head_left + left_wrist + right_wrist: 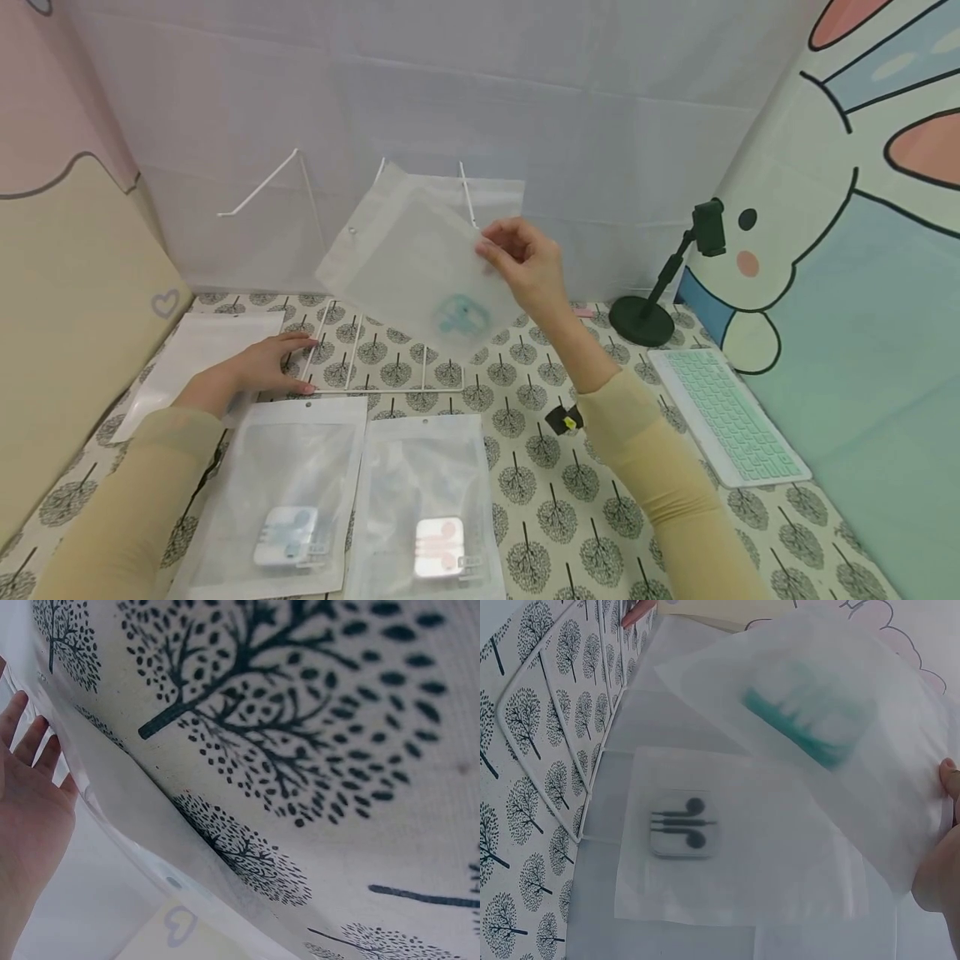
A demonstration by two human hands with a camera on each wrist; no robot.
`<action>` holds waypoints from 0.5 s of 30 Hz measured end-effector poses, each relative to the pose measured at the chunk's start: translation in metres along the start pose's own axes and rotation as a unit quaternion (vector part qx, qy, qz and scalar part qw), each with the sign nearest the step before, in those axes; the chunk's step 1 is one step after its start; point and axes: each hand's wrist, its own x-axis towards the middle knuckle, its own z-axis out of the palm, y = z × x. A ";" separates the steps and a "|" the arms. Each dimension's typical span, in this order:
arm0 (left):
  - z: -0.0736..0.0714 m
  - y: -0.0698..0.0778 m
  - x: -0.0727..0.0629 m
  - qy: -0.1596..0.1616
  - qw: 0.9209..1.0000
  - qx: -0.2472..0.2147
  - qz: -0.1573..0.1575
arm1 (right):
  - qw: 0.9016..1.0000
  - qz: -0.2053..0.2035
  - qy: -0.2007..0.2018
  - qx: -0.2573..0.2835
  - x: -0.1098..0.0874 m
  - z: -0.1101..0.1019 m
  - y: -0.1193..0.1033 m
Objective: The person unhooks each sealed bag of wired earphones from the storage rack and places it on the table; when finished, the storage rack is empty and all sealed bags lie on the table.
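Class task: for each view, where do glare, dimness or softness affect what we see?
Head: soft sheen on the front-right bag; left wrist: dim, bluish-grey cast over the tablecloth; right wrist: teal item blurred through the frosted bag in the right hand, black earphones crisper.

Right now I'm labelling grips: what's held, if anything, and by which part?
In the head view, the right hand pinches the translucent bag with the teal item by its upper-right edge. The left hand seems empty.
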 end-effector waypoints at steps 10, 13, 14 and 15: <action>0.002 0.001 0.002 0.000 1.000 0.000 -0.003 | 1.000 -0.008 -0.014 -0.025 -0.007 -0.010 0.000; 0.001 0.002 0.002 0.001 1.000 0.003 -0.001 | 0.999 -0.022 -0.016 -0.036 -0.007 -0.010 -0.002; 0.000 0.003 0.002 0.002 1.000 0.003 -0.001 | 0.999 -0.029 -0.015 -0.040 -0.007 -0.010 -0.003; 0.000 0.003 0.002 0.002 1.000 0.002 0.001 | 0.998 -0.036 -0.013 -0.044 -0.007 -0.010 -0.004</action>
